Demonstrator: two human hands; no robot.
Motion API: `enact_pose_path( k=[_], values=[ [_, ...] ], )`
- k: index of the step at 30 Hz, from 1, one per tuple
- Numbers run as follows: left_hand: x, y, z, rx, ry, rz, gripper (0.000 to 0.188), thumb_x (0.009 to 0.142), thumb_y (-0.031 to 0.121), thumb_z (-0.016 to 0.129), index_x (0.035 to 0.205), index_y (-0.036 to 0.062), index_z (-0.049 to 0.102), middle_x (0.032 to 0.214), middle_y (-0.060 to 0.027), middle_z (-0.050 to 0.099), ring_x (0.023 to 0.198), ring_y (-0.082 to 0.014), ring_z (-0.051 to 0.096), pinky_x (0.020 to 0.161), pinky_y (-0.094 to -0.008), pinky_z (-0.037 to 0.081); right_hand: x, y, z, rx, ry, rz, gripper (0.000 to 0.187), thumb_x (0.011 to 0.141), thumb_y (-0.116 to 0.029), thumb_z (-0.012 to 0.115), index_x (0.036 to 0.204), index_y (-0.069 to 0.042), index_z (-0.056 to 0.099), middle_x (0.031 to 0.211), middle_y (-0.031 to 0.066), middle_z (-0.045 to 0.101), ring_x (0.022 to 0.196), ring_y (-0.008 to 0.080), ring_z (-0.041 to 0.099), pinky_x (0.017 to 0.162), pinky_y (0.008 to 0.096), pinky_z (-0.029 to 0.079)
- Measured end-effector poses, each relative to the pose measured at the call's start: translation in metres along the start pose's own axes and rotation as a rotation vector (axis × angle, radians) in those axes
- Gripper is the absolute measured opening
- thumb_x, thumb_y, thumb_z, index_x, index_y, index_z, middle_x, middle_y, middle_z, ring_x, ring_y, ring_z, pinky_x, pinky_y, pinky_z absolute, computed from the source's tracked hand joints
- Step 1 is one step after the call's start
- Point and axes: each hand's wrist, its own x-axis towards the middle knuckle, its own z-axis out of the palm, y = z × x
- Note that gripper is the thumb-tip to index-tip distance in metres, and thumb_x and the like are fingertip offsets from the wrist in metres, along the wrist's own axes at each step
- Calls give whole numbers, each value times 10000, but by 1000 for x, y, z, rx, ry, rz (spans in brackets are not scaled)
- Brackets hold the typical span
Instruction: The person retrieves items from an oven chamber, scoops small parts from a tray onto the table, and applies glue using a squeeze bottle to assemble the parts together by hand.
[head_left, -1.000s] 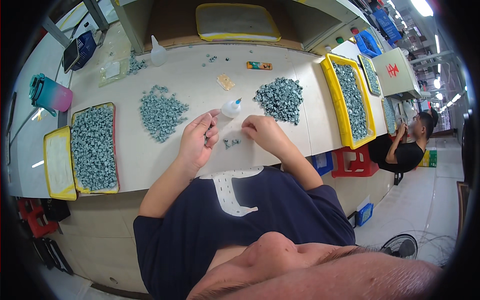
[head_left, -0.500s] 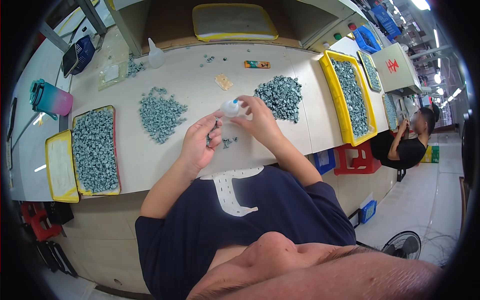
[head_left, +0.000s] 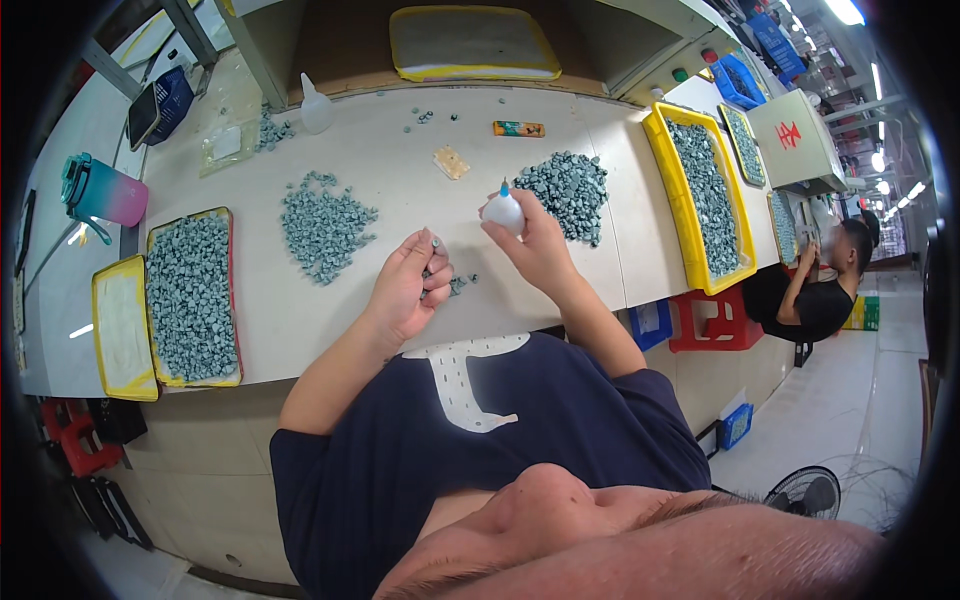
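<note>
My right hand [head_left: 543, 248] is closed round a small white squeeze bottle [head_left: 503, 213], whose blue tip points up and away from me. To its left, my left hand [head_left: 398, 295] pinches a small grey-green piece [head_left: 436, 242] between thumb and forefinger. Its other fingers curl inward, perhaps over more such pieces. A few loose pieces [head_left: 462, 284] lie on the table right beside the left hand. One pile of grey-green pieces [head_left: 325, 232] spreads to the left of my hands, and a darker, denser pile [head_left: 566, 196] lies just past the right hand.
A yellow bin [head_left: 745, 262] of pieces stands at the right, and a full tray [head_left: 236, 340] at the left. Beyond my hands lie a beige chip [head_left: 452, 162], an orange-and-green packet [head_left: 518, 129] and another squeeze bottle [head_left: 315, 112]. A co-worker [head_left: 820, 285] sits at far right.
My right hand has drawn the bottle away from the left hand, to the right, and turned its tip upward. The left hand has stayed nearly in place, its pinched piece now showing.
</note>
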Motion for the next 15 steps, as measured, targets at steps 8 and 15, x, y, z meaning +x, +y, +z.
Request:
enact_pose_path(
  k=[8,15],
  values=[
    [-1,3,1,87,26,-67,364,1000,401,465,760,130,429,613,41,312,508,-68,272,420,-210,193,-5,-30,-25,-242,-37,-220,420,754,-122,770,1120,-43,580,979,120,636,907,304,602,774,356,486],
    [-1,-3,-2,56,-52,-24,346,1013,387,418,795,120,446,678,24,350,537,-71,292,428,-202,219,-4,-38,-36,-445,63,-422,398,653,-155,799,1023,-97,662,946,49,649,906,255,603,782,369,450]
  ],
)
